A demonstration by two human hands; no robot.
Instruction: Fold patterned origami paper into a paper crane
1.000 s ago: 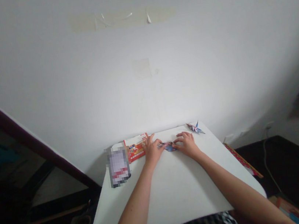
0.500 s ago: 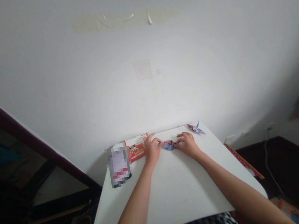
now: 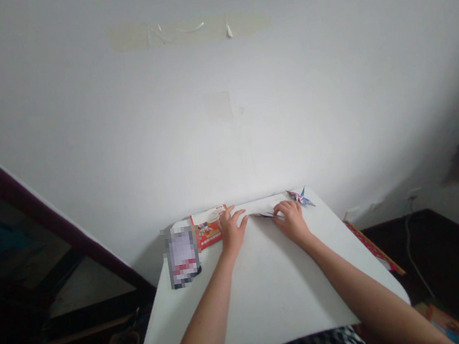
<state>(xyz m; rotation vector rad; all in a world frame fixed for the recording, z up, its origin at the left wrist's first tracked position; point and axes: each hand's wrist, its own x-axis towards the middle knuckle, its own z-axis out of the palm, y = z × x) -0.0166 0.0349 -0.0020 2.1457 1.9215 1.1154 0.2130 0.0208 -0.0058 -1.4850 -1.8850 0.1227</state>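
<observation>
My right hand [image 3: 291, 221] pinches the right end of a small folded paper [image 3: 262, 214], which now shows nearly edge-on as a thin dark sliver above the white table. To its left, my left hand [image 3: 232, 228] has its fingers apart, thumb and forefinger spread near the paper's left tip with a small gap between. A folded paper crane [image 3: 301, 197] with blue and red print lies at the table's far right corner, just beyond my right hand. Partly behind my left hand rests a red and white printed packet [image 3: 209, 232].
A phone-like object [image 3: 184, 256], blurred into blocks, lies on the left side of the white table [image 3: 281, 295]. The wall [image 3: 227, 155] rises directly behind the far edge. A dark-framed panel [image 3: 46, 203] leans at left, and a cable [image 3: 409, 243] hangs at right.
The paper has tipped from showing its printed face to nearly edge-on, lifted by my right hand. My left thumb and forefinger have come off its left end and spread.
</observation>
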